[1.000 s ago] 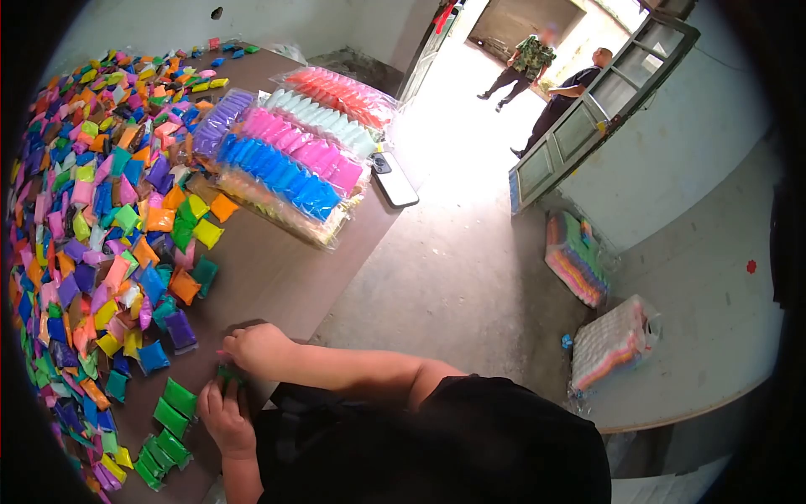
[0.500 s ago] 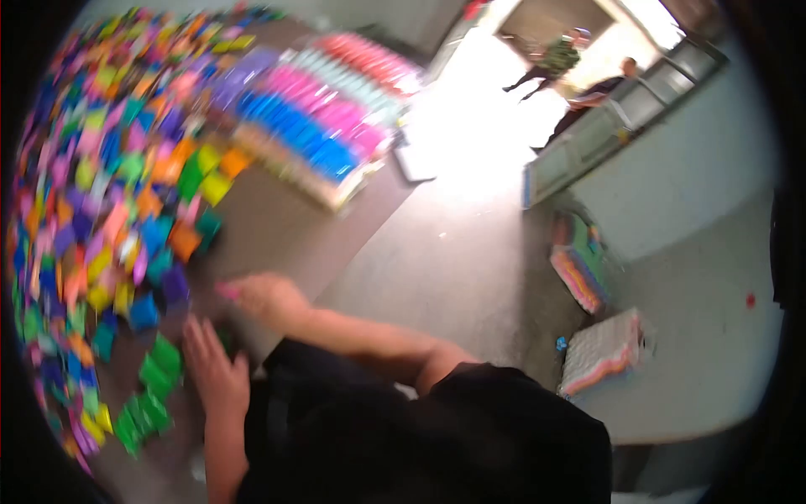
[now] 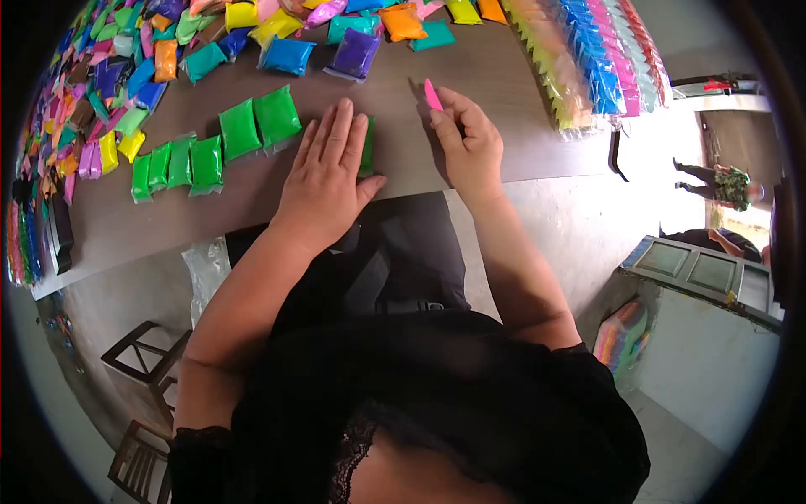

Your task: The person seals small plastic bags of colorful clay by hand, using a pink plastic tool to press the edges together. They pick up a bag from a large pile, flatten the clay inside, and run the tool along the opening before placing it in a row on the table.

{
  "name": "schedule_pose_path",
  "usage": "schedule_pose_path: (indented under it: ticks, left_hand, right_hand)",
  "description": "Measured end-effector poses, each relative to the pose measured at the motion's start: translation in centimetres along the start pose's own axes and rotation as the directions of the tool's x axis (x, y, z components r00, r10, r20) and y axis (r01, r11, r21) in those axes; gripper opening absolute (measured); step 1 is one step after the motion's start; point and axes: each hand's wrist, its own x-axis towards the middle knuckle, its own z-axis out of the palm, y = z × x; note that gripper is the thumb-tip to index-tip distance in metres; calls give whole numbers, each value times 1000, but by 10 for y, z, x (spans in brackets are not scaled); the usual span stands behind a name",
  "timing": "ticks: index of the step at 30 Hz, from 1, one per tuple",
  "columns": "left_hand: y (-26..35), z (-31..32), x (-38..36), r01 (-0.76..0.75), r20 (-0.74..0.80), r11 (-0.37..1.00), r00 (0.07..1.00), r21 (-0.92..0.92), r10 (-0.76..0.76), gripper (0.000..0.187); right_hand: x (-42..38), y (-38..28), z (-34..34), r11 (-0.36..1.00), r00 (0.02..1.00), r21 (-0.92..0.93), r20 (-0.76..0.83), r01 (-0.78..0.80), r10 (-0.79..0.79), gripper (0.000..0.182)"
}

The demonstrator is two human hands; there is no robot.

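My left hand lies flat with its fingers stretched over a green packet, which is mostly hidden beneath it. Left of it, several green packets lie in a row on the brown table. My right hand pinches a small pink object between thumb and forefinger, raised near the table's front edge. A purple packet and a blue packet lie beyond my hands.
A heap of mixed coloured packets covers the table's left and far side. Bagged rows of packets stand at the right. Wooden chairs are at lower left. Two people are near the doorway, right.
The head view has swung round, with the table now across the top and sharper. My left hand still lies flat by the green packets, and my right hand still holds the pink object.
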Motion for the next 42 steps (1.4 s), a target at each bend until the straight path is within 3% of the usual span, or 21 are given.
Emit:
schedule_pose_path:
  ticks: [2,6,9,12,14,17,20,22,24,29,31,32,35,37,40,42]
  left_hand:
    - [0,1,-3,-5,66,992,998,125,-4,79]
    - [-6,-7,-1,-22,89,999,996,30,19,81]
    - [2,-6,-2,-73,-21,994,997,82,75,81]
    - [-2,1,-4,-58,39,995,998,77,55,78]
    - [-9,-1,-5,-57,-6,994,998,-94,56,73]
    - [-6,-10,-10,-83,-114,997,990,-2,82,67]
    - [1,3,-24,-128,11,987,992,98,128,60]
    - [3,2,-25,-102,-5,992,995,71,103,59]
    - [4,2,-26,-72,-14,997,997,39,72,57]
    - [4,0,-24,-68,-40,998,997,11,69,55]
    - [3,0,-24,-66,-29,998,997,1,66,55]
    - [3,0,-23,-67,-18,998,998,-11,67,56]
    - [4,-4,-23,-66,-20,998,998,-10,66,57]
    - [4,-3,-23,-59,-21,998,998,-7,58,58]
    - [4,-2,-24,-65,-27,998,998,0,65,58]
    - [2,-3,-23,-72,-33,997,997,8,72,58]
  right_hand:
    - [1,7,1,998,1000,-55,0,21,-21,30]
    - [2,6,-1,997,1000,-82,-9,-10,9,35]
    - [2,7,-1,991,1000,-133,-16,1,-3,38]
    - [2,6,-1,980,999,-197,-18,31,-35,35]
    - [2,11,0,978,996,-192,-25,77,-84,31]
    - [4,7,1,982,995,-166,-28,92,-98,21]
    - [3,-2,2,987,999,-155,13,30,-29,15]
    - [7,-7,4,987,999,-163,39,7,-1,13]
    - [4,-12,11,918,925,-198,243,344,-294,10]
    - [3,-15,28,907,930,-277,277,318,-241,9]
    - [10,-17,26,862,966,-452,217,230,-144,12]
    - [12,-20,24,861,964,-451,219,235,-149,12]
    - [16,-29,25,870,907,-321,320,375,-273,13]
    - [21,-32,30,783,860,-417,426,462,-281,12]
    - [38,-31,37,676,853,-540,442,501,-279,11]
    - [39,-36,42,705,820,-475,501,527,-276,11]
